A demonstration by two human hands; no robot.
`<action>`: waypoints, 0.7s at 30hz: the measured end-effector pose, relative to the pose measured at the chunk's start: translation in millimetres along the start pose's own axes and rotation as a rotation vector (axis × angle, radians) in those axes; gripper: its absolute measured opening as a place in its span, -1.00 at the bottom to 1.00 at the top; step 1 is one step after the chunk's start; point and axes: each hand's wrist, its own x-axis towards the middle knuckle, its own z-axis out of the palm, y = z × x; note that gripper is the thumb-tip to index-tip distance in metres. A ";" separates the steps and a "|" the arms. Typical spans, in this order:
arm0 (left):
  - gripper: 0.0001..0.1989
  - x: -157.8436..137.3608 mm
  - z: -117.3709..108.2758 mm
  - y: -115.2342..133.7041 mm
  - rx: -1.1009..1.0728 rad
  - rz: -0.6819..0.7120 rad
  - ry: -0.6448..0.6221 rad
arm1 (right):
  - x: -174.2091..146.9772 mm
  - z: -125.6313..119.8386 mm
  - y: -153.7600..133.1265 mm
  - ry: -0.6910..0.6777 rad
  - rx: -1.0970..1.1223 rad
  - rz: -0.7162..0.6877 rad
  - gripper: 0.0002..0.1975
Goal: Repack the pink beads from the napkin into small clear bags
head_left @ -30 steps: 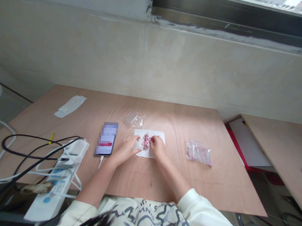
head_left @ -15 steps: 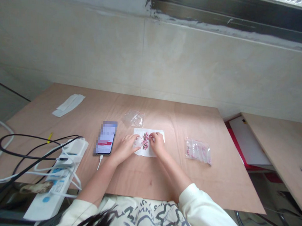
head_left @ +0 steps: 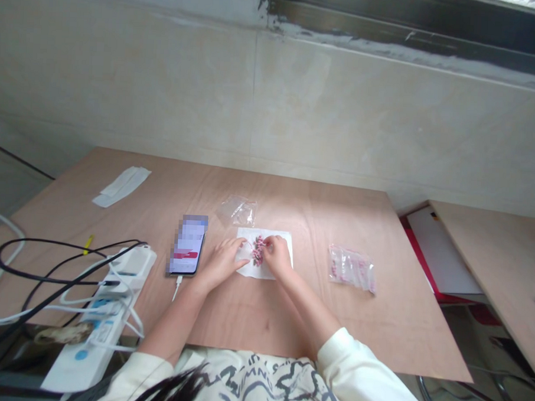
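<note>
A small clear plastic bag point(head_left: 243, 252) is held between the thumb and fingers of my left hand point(head_left: 223, 261), its mouth toward the pile. Several small pink and dark pieces point(head_left: 258, 254), too small to name, lie heaped on a white sheet of paper point(head_left: 256, 273). My right hand point(head_left: 277, 257) is at the heap's right edge with thumb and fingers pinched together. Whatever its fingertips grip is too small to make out. Behind the paper lies another clear plastic bag point(head_left: 241, 211), crumpled.
To the left are a phone point(head_left: 188, 244) on a charging cable, and a white power strip point(head_left: 126, 277) with tangled cords. A white folded paper or cloth point(head_left: 122, 186) lies at the back left. On the right rest clear bags of pink pieces point(head_left: 352, 269).
My right hand has shifted slightly left, closer to the heap. My left hand stays in place with the bag.
</note>
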 end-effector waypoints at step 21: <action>-0.57 1.5 1.5 -3.4 -0.001 -0.009 -0.002 | 18.5 0.6 6.8 -0.034 -0.055 -0.006 -0.88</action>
